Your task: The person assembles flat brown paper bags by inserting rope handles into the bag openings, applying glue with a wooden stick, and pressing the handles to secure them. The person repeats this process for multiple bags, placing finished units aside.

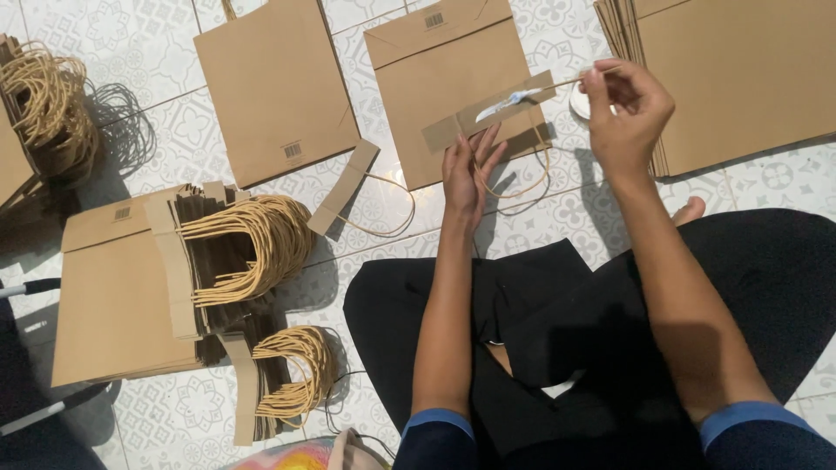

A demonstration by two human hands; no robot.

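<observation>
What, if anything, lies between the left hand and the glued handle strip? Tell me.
Nothing visible does. The left hand already rests on the handle strip's cord loop atop the flat paper bag; the right hand holds a thin stick above it.

The floor (pixel 174 130) is laid with pale square tiles bearing a grey floral pattern, with thin darker grout lines running at a slant across the view. Light falls evenly from above and casts soft shadows on the tiles. At the lower left edge dark shapes with a light rod (pixel 35 416) cross the floor. No walls, windows or furniture are in view.
</observation>
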